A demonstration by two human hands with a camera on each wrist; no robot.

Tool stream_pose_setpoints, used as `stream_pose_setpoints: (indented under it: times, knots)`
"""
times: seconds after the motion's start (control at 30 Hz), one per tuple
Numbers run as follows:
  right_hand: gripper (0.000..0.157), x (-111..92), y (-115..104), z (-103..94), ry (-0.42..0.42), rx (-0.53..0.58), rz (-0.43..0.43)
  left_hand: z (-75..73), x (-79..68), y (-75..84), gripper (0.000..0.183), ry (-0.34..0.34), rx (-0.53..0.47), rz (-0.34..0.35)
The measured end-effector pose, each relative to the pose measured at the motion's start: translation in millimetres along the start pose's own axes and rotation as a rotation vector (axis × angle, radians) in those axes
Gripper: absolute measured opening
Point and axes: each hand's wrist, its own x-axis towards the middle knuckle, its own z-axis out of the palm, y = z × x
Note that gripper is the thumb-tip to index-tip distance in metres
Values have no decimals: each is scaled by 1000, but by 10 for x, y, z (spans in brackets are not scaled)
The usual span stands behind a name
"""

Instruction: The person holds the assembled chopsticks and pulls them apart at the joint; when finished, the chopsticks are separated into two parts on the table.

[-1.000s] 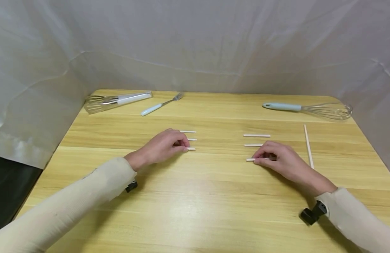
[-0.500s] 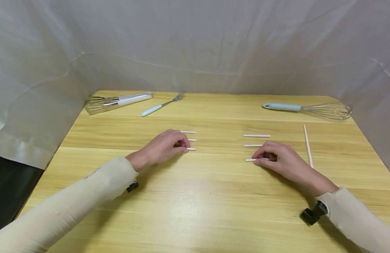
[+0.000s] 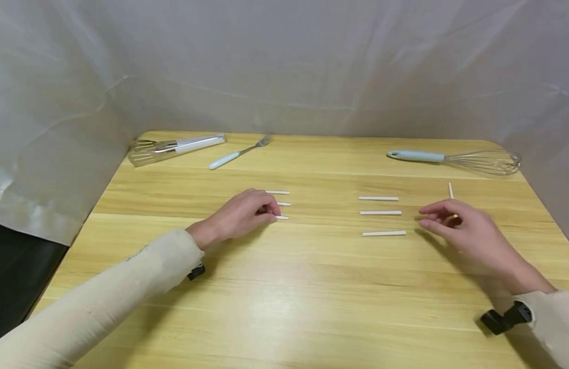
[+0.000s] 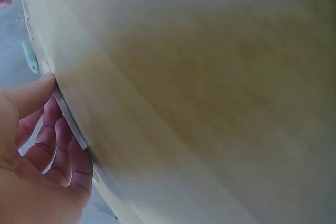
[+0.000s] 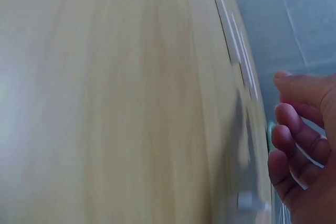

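My left hand (image 3: pixel 247 212) pinches a short white stick (image 4: pixel 71 119) lying on the table, the nearest of three in a left-hand row. Past the fingers show the tips of the other two sticks, the middle one (image 3: pixel 284 204) and the far one (image 3: pixel 279 192). Three matching white sticks lie parallel at right: near (image 3: pixel 384 233), middle (image 3: pixel 381 212) and far (image 3: pixel 379 198). To their right my right hand (image 3: pixel 469 236) hovers with thumb and fingers apart, holding nothing. It mostly covers a longer white stick (image 3: pixel 450 189), whose far end shows.
At the back left of the wooden table (image 3: pixel 284 307) lie slotted tongs (image 3: pixel 178 148) and a fork (image 3: pixel 238 152) with a pale blue handle. A whisk (image 3: pixel 450 158) lies at the back right. A grey sheet (image 3: pixel 303 66) hangs behind.
My right hand has let go of the near right stick and moved right, over the longer stick. The left hand keeps its hold in place.
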Motion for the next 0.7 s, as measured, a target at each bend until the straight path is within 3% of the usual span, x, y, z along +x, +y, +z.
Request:
stream_pose_setpoints:
  times: [0.4, 0.7]
  knots:
    - [45, -170, 502, -181, 50, -138, 129, -16, 23, 24, 5, -7, 5, -10]
    - [39, -210, 613, -226, 101, -148, 101, -6, 14, 24, 5, -1, -6, -19]
